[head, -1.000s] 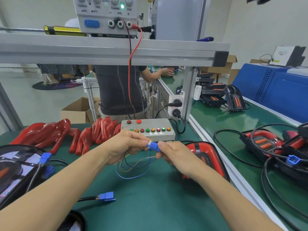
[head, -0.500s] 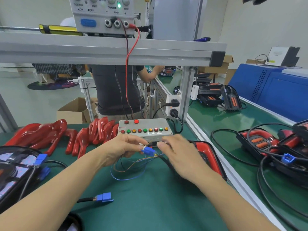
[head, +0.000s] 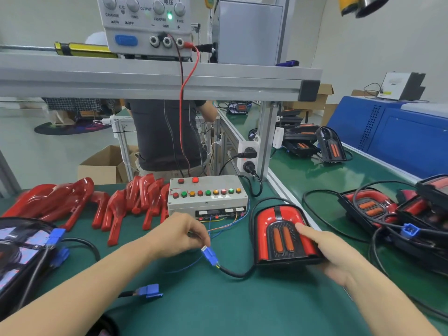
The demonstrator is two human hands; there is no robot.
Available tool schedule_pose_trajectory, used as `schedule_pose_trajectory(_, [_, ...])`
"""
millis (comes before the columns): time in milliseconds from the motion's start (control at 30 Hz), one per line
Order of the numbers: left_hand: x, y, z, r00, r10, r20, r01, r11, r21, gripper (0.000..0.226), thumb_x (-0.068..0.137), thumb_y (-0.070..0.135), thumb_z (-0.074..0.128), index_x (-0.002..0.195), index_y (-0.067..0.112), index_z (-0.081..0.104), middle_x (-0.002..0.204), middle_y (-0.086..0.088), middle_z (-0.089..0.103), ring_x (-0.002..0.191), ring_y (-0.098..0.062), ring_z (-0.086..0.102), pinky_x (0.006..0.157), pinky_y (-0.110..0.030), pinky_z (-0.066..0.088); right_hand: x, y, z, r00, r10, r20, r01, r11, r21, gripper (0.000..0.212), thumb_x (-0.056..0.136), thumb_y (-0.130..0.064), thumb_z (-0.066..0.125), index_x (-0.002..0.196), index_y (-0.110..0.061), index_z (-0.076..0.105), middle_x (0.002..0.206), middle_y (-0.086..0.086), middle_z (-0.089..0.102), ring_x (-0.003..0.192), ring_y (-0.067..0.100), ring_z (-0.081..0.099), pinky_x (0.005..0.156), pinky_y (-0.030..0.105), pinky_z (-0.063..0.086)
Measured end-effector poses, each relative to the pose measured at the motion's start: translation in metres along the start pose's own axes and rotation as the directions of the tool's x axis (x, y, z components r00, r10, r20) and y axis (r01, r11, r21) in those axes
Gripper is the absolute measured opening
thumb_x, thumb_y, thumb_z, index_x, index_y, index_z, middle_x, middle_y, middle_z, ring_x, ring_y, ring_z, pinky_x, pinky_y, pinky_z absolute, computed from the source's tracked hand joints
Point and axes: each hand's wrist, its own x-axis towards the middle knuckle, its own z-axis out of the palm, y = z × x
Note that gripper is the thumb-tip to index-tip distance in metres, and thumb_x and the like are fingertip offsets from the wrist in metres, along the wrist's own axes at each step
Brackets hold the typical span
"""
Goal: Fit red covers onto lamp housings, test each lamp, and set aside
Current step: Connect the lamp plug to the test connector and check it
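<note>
Bright, even indoor light, soft shadows; wide-angle bending and slight blur at edges.

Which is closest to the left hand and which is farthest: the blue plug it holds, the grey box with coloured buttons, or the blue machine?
Seen from the head camera, starting from the left hand:
1. The small blue plastic plug, pinched in its fingertips.
2. The grey test box with coloured buttons, just behind the hand on the green table.
3. The big blue metal machine, far off to the right.

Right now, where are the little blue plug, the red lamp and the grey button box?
blue plug (head: 210, 256), head view, its middle.
red lamp (head: 282, 235), head view, black centre panel.
grey button box (head: 206, 204), head view, front face.
</note>
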Motion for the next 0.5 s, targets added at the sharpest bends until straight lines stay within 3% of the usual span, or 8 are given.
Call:
schedule_pose_trajectory(100, [-0.002, 0.003, 0.006, 0.991, 0.127, 0.043, -0.132, 0.984, 0.117, 0.017, 0.077, 0.004, 0.069, 0.081, 0.019, 0.078, 0.079, 0.009, 0.071, 0.073, -0.002, 0.063, 0.076, -0.020, 0.049, 0.003, 0.007, 0.001, 0.993, -0.120, -0.006, 0.118, 0.964, 0.239, 0.023, 0.090, -0.028, 0.062, 0.103, -0.011, 0.072, 0.092, 0.012, 0.076, 0.070, 0.022, 0.073, 0.071, 0.035, 0.054])
schedule_pose_trajectory(200, [0.000, 0.006, 0.010, 0.985, 0.138, 0.099, -0.157, 0.963, 0.220, 0.014, 0.076, 0.010, 0.073, 0.083, 0.021, 0.077, 0.082, 0.010, 0.069, 0.072, -0.003, 0.061, 0.075, -0.024, 0.049, 0.003, 0.010, 0.007, 0.982, -0.179, 0.057, 0.129, 0.862, 0.490, 0.033, 0.085, -0.032, 0.063, 0.111, -0.013, 0.070, 0.104, 0.012, 0.075, 0.082, 0.021, 0.074, 0.064, 0.032, 0.061])
schedule_pose_trajectory(333, [0.005, 0.010, 0.014, 0.990, 0.046, 0.131, -0.079, 0.962, 0.262, 0.017, 0.074, 0.013, 0.072, 0.083, 0.026, 0.076, 0.073, 0.014, 0.061, 0.063, 0.003, 0.052, 0.064, -0.017, 0.044, 0.003, 0.018, 0.026, 0.971, -0.183, 0.154, 0.100, 0.894, 0.436, 0.043, 0.079, -0.035, 0.062, 0.117, -0.014, 0.066, 0.106, 0.012, 0.074, 0.087, 0.023, 0.074, 0.068, 0.036, 0.057])
schedule_pose_trajectory(500, [0.007, 0.016, 0.010, 0.973, -0.056, 0.224, 0.033, 0.994, 0.107, 0.021, 0.072, 0.005, 0.071, 0.083, 0.022, 0.075, 0.073, 0.006, 0.065, 0.060, -0.001, 0.054, 0.059, -0.014, 0.041, 0.010, 0.023, 0.041, 0.956, -0.238, 0.173, 0.150, 0.901, 0.408, 0.052, 0.080, -0.041, 0.061, 0.124, -0.014, 0.061, 0.113, 0.012, 0.072, 0.097, 0.026, 0.072, 0.078, 0.037, 0.056])
